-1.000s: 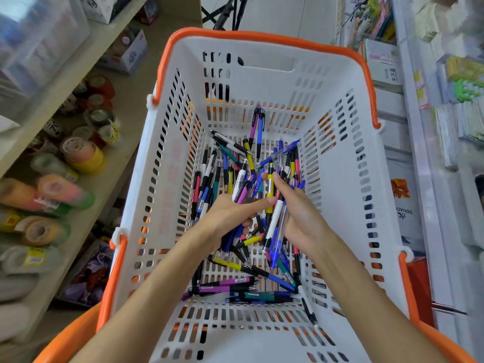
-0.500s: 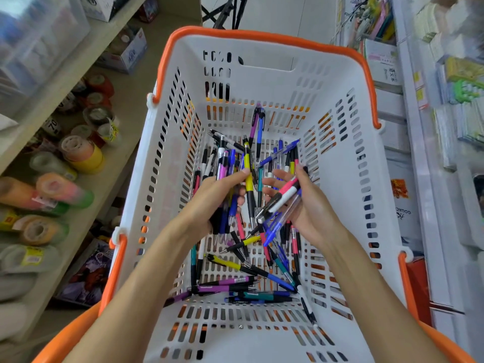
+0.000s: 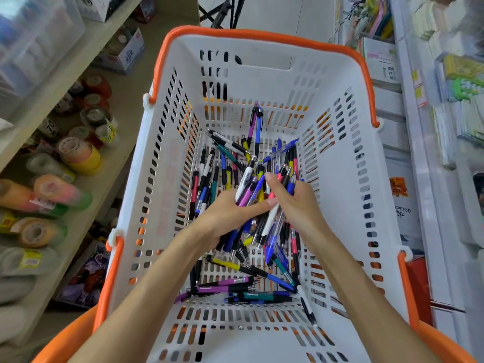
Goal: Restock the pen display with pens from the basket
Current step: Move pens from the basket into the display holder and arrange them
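A white slotted basket with orange rim and handles fills the head view. Several loose pens in purple, blue, yellow, teal and pink lie on its floor. My left hand is inside the basket, closed around a bundle of pens whose tips stick out below the palm. My right hand is right beside it, fingers wrapped on another bunch of pens, thumb touching the left thumb. The pen display is not in view.
A shelf on the left holds rolls of tape and boxes. A white rack with stationery stands on the right. Tripod legs and pale floor lie beyond the basket's far rim.
Both hands lifted apart with pens half a second ago, and have now come back together lower in the basket, pressing their bundles side by side.
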The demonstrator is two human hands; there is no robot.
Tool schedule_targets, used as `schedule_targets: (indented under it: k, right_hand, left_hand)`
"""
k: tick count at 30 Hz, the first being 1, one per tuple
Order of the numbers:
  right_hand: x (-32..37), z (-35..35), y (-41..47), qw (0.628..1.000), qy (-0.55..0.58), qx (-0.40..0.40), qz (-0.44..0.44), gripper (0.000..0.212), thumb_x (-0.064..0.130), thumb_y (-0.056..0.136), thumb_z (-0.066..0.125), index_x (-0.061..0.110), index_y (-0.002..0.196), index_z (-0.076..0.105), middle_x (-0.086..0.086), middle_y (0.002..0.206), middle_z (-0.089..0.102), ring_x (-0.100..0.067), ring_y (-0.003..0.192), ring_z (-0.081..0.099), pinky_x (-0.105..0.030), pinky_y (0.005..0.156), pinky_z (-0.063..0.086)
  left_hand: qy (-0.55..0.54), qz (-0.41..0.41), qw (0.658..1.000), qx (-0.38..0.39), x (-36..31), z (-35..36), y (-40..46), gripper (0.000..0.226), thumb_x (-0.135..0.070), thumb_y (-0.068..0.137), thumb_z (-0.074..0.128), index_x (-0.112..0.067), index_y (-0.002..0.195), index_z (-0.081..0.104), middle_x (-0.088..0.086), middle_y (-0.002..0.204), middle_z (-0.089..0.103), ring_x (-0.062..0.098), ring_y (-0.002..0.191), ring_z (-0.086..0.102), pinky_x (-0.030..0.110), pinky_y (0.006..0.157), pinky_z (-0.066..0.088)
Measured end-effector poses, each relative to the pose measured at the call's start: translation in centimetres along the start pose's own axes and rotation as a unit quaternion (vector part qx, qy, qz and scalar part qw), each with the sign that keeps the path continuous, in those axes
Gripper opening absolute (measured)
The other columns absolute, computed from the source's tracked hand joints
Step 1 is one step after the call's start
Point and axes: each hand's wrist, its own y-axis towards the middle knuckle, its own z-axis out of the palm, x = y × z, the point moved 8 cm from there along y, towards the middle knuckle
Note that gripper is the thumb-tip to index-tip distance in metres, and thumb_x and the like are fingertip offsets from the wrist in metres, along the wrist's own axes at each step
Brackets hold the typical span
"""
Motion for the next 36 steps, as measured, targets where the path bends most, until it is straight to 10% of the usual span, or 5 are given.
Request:
schedule_targets:
  k: [5, 18, 22, 25, 36]
  right_hand:
    - [-0.4, -1.1, 0.1, 0.998, 0.022, -0.054, -0.003, 0.062, 0.051, 0.079, 0.066, -0.011, 0.076, 0.063, -0.033, 0.069, 0.059, -0.033, 0.054, 0.054, -0.039, 0.059, 0.054]
    - [-1.0, -3.7, -0.2, 0.930, 0.321, -0.175, 0.030, 0.023, 0.023, 0.087, 0.066, 0.006, 0.100, 0.070, -0.001, 0.071, 0.066, -0.007, 0.061, 0.063, -0.021, 0.069, 0.058]
    - [2.8, -0.8, -2.4, 0.966, 0.135, -0.136, -0.173, 0.022, 0.013, 0.084, 0.068, 0.019, 0.106, 0.070, 0.003, 0.095, 0.071, -0.002, 0.080, 0.064, -0.013, 0.065, 0.051]
    - [3.9, 1.9, -4.3, 0.934, -0.075, -0.128, -0.324, 0.038, 0.008, 0.083, 0.070, 0.009, 0.120, 0.063, -0.002, 0.118, 0.067, -0.003, 0.108, 0.061, -0.014, 0.094, 0.048]
    - [3.1, 4.6, -4.5, 0.927, -0.157, -0.036, -0.339, 0.041, 0.019, 0.093, 0.054, 0.012, 0.134, 0.052, 0.003, 0.137, 0.053, -0.001, 0.128, 0.043, -0.016, 0.109, 0.032]
  left_hand:
    - [-0.029, -0.020, 0.999, -0.032, 0.4, -1.0, 0.1, 0.031, -0.033, 0.073, 0.080, -0.017, 0.061, 0.056, -0.005, 0.049, 0.056, 0.008, 0.040, 0.052, 0.019, 0.048, 0.045]
    - [-0.189, -0.082, 0.973, -0.101, 1.5, -3.3, 0.2, 0.031, -0.044, 0.088, 0.060, -0.017, 0.076, 0.069, 0.000, 0.070, 0.063, 0.013, 0.066, 0.050, 0.027, 0.066, 0.039]
    - [-0.267, -0.062, 0.960, -0.047, 1.2, -2.1, 0.4, 0.025, -0.039, 0.092, 0.057, -0.019, 0.084, 0.070, -0.001, 0.074, 0.066, 0.011, 0.063, 0.055, 0.027, 0.068, 0.041]
    - [-0.305, -0.049, 0.949, -0.069, 1.4, -2.3, 0.6, 0.023, -0.033, 0.095, 0.054, -0.014, 0.091, 0.068, 0.001, 0.073, 0.063, 0.011, 0.062, 0.058, 0.028, 0.070, 0.045]
    - [-0.298, 0.030, 0.950, -0.085, 0.1, -3.2, 0.6, 0.032, -0.022, 0.091, 0.049, -0.018, 0.117, 0.068, 0.004, 0.107, 0.073, 0.015, 0.103, 0.068, 0.030, 0.084, 0.053]
